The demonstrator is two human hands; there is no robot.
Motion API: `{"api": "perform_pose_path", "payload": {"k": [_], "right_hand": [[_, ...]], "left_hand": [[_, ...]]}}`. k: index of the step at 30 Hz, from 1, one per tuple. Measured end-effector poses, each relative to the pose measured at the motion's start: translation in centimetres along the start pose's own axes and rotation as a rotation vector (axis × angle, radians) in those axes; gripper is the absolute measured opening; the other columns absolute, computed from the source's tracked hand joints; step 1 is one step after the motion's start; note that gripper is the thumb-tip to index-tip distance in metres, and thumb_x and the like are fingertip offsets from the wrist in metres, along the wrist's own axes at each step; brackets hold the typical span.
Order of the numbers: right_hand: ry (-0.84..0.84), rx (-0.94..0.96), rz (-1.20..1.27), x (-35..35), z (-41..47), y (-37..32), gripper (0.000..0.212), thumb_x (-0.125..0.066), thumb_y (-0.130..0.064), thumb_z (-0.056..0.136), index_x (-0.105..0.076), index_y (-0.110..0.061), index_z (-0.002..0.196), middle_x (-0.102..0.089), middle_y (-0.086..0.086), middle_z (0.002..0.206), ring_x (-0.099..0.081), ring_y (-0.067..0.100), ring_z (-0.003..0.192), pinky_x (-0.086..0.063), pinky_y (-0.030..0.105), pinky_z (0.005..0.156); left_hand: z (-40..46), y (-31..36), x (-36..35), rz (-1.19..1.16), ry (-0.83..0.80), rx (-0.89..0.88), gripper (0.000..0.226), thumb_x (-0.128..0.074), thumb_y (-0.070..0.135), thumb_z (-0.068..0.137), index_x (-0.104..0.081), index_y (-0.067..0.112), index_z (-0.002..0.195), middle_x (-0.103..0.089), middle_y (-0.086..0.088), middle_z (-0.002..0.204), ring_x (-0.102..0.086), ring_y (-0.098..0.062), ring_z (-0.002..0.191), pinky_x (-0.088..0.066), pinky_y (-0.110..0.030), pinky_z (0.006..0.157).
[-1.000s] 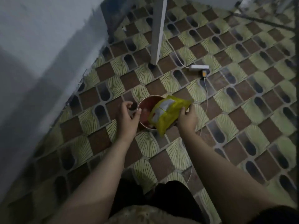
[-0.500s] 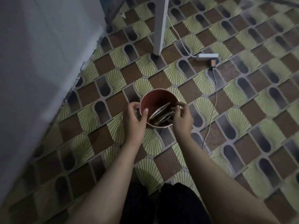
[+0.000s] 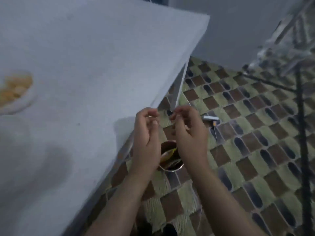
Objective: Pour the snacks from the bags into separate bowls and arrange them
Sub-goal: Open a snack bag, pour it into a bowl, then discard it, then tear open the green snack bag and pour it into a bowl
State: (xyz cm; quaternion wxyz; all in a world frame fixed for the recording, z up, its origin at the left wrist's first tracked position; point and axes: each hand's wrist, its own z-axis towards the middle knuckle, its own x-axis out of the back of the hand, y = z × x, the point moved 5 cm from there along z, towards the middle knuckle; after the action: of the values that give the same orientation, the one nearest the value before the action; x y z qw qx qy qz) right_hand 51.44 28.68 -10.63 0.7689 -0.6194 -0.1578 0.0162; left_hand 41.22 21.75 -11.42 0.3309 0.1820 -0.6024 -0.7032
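My left hand (image 3: pixel 147 133) and my right hand (image 3: pixel 189 132) are raised side by side beside the table's edge, fingers loosely curled, holding nothing I can make out. Below and between them a red bucket (image 3: pixel 171 165) stands on the floor with a crumpled yellow snack bag (image 3: pixel 167 154) inside it. At the far left of the white table (image 3: pixel 85 65) sits a white bowl (image 3: pixel 23 101) filled with pale yellow snacks (image 3: pixel 15 89), partly cut off by the frame edge.
The floor (image 3: pixel 247 150) is patterned in brown and green tiles. A white power strip (image 3: pixel 210 118) with a cable lies on it right of my hands. A white table leg (image 3: pixel 179 87) drops near my fingertips. A dark metal stand (image 3: pixel 301 116) rises at right.
Both hands have left the bucket and risen to table height. The yellow bag, held over the bucket a second ago, now lies inside it. The view has swung up onto the table.
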Motion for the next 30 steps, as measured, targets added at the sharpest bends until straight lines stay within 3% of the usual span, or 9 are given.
{"api": "perform_pose_path", "payload": {"k": [6,10,13,17,20,23,26,28,30], "right_hand": [[-0.212,0.166,0.103,-7.0,-0.4,-13.0,0.021,-0.048,-0.008,0.096,-0.063,-0.023,0.095,-0.069,-0.01,0.082,-0.066,0.01,0.077,-0.056,0.047,0.069],[-0.426,0.227,0.116,-14.2,-3.4,-18.7,0.024,-0.048,-0.008,0.093,-0.062,-0.028,0.093,-0.068,-0.015,0.082,-0.063,0.012,0.075,-0.056,0.046,0.072],[-0.566,0.266,0.132,-20.1,-6.9,-21.6,0.024,-0.049,-0.008,0.093,-0.063,-0.027,0.092,-0.069,-0.016,0.083,-0.063,0.01,0.073,-0.057,0.045,0.073],[-0.743,0.305,0.113,-27.2,-10.5,-24.0,0.023,-0.05,-0.005,0.093,-0.063,-0.024,0.093,-0.069,-0.013,0.083,-0.063,0.009,0.069,-0.058,0.043,0.071],[-0.854,0.363,0.093,-32.7,-13.6,-26.0,0.021,-0.05,-0.006,0.092,-0.064,-0.022,0.094,-0.069,-0.01,0.084,-0.062,0.008,0.069,-0.058,0.042,0.071],[-0.949,0.401,0.066,-38.3,-16.7,-27.0,0.016,-0.051,-0.012,0.094,-0.064,-0.02,0.096,-0.069,-0.007,0.089,-0.064,0.013,0.076,-0.057,0.04,0.074],[-1.039,0.409,0.017,-43.7,-19.1,-27.2,0.014,-0.051,-0.019,0.097,-0.062,-0.02,0.106,-0.068,-0.001,0.101,-0.062,0.02,0.084,-0.053,0.036,0.074],[-1.108,0.391,-0.044,-46.8,-20.4,-27.1,0.023,-0.05,-0.024,0.099,-0.057,-0.018,0.121,-0.063,-0.002,0.111,-0.058,0.018,0.092,-0.045,0.026,0.07],[-1.17,0.371,-0.09,-49.4,-21.4,-26.9,0.035,-0.049,-0.029,0.1,-0.049,-0.017,0.133,-0.058,-0.002,0.12,-0.055,0.016,0.1,-0.043,0.024,0.072]], "left_hand": [[1.4,8.8,11.9,0.012,0.229,-0.147,0.022,-0.044,0.013,0.096,-0.047,0.032,0.109,-0.055,0.016,0.109,-0.058,-0.011,0.101,-0.048,-0.019,0.084],[0.6,10.4,22.1,0.062,0.41,-0.168,0.02,-0.047,0.01,0.096,-0.05,0.027,0.107,-0.056,0.019,0.108,-0.058,-0.014,0.101,-0.047,-0.023,0.085],[-1.0,10.5,30.8,0.163,0.545,-0.162,0.029,-0.049,0.005,0.096,-0.049,0.033,0.101,-0.057,0.014,0.105,-0.058,-0.01,0.096,-0.046,-0.018,0.08],[-3.5,9.7,41.1,0.282,0.702,-0.086,0.022,-0.049,0.006,0.096,-0.051,0.028,0.099,-0.058,0.008,0.1,-0.055,0.002,0.083,-0.042,-0.007,0.066],[-5.7,9.2,48.6,0.365,0.832,-0.044,0.016,-0.05,0.009,0.096,-0.052,0.025,0.099,-0.059,0.006,0.095,-0.056,-0.006,0.083,-0.042,-0.016,0.067],[-7.3,7.8,54.8,0.452,0.894,0.055,0.008,-0.051,0.009,0.096,-0.053,0.016,0.098,-0.058,0.004,0.089,-0.056,-0.01,0.078,-0.041,-0.013,0.065],[-7.7,4.7,60.3,0.44,0.858,0.242,0.007,-0.05,0.016,0.098,-0.055,0.016,0.102,-0.058,0.0,0.095,-0.057,-0.021,0.09,-0.044,-0.03,0.08],[-7.8,2.3,63.2,0.381,0.832,0.367,0.015,-0.047,0.024,0.099,-0.056,0.016,0.109,-0.059,-0.003,0.106,-0.057,-0.025,0.104,-0.045,-0.04,0.092],[-7.6,0.7,65.3,0.288,0.834,0.432,0.022,-0.044,0.03,0.1,-0.055,0.017,0.114,-0.059,-0.005,0.119,-0.055,-0.027,0.113,-0.043,-0.043,0.098]]}}
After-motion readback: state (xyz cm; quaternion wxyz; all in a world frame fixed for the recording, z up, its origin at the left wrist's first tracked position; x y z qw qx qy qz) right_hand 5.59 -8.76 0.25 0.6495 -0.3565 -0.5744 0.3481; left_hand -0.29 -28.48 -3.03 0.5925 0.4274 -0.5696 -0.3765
